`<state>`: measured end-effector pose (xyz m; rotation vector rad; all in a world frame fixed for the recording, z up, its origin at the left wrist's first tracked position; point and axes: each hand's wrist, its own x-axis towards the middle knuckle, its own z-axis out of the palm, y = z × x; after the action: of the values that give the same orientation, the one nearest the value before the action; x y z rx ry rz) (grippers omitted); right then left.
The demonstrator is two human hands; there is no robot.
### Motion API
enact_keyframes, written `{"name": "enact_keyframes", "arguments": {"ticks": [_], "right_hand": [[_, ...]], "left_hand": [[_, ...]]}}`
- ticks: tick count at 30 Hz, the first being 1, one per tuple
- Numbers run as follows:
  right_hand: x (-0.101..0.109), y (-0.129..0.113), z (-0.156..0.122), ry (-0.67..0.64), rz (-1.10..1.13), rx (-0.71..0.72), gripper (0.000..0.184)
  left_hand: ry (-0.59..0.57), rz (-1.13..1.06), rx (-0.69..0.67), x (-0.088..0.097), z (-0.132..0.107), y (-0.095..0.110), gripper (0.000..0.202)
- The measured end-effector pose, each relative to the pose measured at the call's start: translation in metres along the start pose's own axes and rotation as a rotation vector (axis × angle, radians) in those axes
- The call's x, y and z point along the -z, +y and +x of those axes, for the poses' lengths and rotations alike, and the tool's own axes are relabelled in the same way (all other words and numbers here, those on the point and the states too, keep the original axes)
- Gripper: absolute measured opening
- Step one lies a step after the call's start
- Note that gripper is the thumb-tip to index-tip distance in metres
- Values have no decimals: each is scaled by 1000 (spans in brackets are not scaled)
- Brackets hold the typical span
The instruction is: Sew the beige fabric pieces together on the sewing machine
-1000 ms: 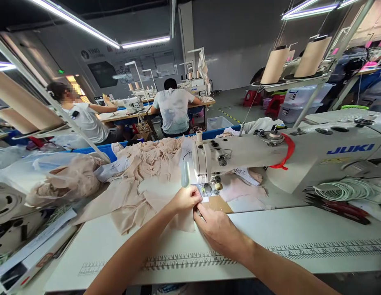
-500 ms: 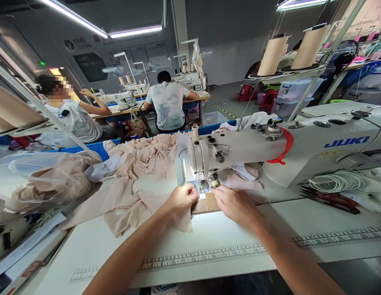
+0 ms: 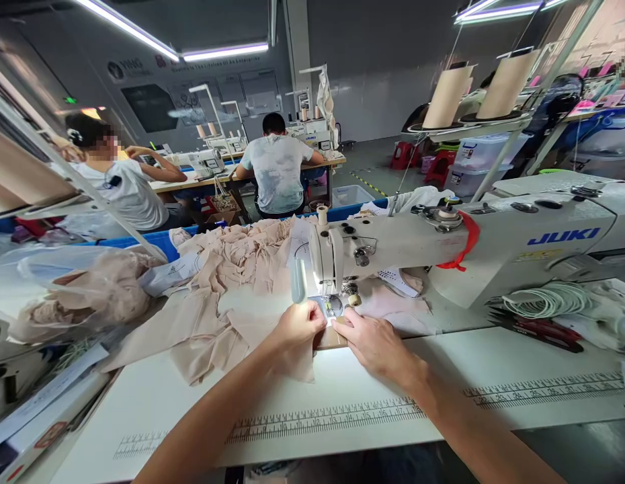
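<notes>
Right hand [image 3: 377, 341] has moved closer to left hand [image 3: 301, 324], which pinches cloth [image 3: 301, 364]; right's grip cannot be told.

Left fingers [image 3: 315, 314] pinch beige fabric [image 3: 301, 364]; right fingers [image 3: 349, 321] near sewing machine [image 3: 398, 243].

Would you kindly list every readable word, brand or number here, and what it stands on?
"JUKI": near sewing machine
"JUKI": far sewing machine
"YING": back wall
"Lifeline Of An Enterprise": back wall
Too small or blurred: table ruler numbers, yellow sticker, box labels, printed papers.
</notes>
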<state>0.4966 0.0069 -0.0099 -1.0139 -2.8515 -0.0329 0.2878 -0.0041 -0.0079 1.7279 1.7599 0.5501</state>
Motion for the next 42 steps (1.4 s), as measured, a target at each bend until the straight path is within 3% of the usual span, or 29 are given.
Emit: {"name": "enact_keyframes", "arguments": {"ticks": [2, 5, 7, 9, 17, 26, 32, 42], "right_hand": [[0, -2, 1, -14, -27, 3, 36], [2, -3, 1, -35, -30, 8, 31], [3, -3, 2, -46, -28, 3, 28], [3, -3, 1, -46, -24, -3, 28], [3, -3, -1, 34, 27, 9, 39], [8, 15, 3, 120, 83, -141, 33], [0, 26, 4, 147, 123, -107, 34], [-4, 22, 4, 200, 155, -145, 30]], "left_hand": [[76, 159, -61, -2, -5, 3, 10], [230, 401, -327, -10, -17, 6, 10], [251, 474, -524, -18, -27, 5, 17], [239, 497, -621, -27, -36, 2, 23], [327, 541, -662, -45, -45, -14, 37], [393, 630, -656, -38, -24, -21, 33], [367, 617, -682, -35, -17, -24, 29], [343, 603, -689, -33, -16, -22, 26]]}}
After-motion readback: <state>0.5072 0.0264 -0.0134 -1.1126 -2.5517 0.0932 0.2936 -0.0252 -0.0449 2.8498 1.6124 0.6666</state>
